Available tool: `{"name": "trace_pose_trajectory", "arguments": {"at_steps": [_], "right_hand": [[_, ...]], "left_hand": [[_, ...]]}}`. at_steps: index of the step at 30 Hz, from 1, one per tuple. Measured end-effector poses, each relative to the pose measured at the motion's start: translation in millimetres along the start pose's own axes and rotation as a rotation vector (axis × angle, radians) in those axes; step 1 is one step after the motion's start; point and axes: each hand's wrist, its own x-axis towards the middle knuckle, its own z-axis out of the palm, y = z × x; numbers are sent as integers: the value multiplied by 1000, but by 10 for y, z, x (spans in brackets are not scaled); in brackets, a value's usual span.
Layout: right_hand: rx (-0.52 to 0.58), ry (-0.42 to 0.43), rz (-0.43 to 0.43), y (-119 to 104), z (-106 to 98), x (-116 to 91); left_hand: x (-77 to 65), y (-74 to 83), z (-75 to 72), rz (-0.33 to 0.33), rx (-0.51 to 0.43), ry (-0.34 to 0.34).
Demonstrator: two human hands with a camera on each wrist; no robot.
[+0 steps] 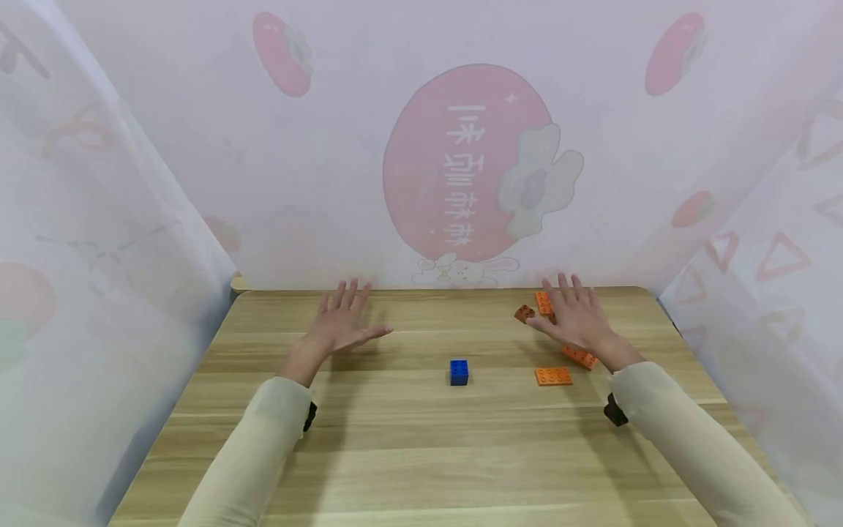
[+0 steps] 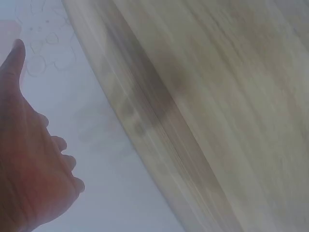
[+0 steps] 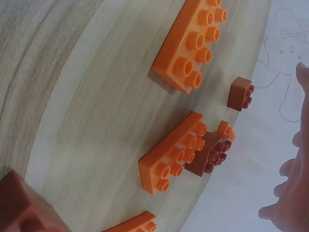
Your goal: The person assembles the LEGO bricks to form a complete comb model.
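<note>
My left hand is held with fingers spread over the back left of the wooden table and holds nothing. In the left wrist view the same hand shows against the white backdrop, its shadow falling on the wood. My right hand, fingers also spread and holding nothing, is over the orange and brown toy bricks at the back right and partly hides them. An orange brick lies nearer than that hand, and a small brown brick is by its thumb. Between the hands sits a blue brick, studs up.
The right wrist view shows several bricks close up: a long orange brick, another orange brick beside a brown one, and a brown brick at the lower left. A patterned white backdrop stands behind the table.
</note>
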Motion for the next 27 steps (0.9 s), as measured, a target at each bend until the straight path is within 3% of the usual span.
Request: {"name": "trace_pose_trajectory", "arguments": {"at_steps": [12,27], "right_hand": [[25,-20,-26,-48,93,100],[105,4,-148,61,227,222]], "left_hand": [[7,317,146,137,-57,-26],[14,690,274,285,-146,-91]]}}
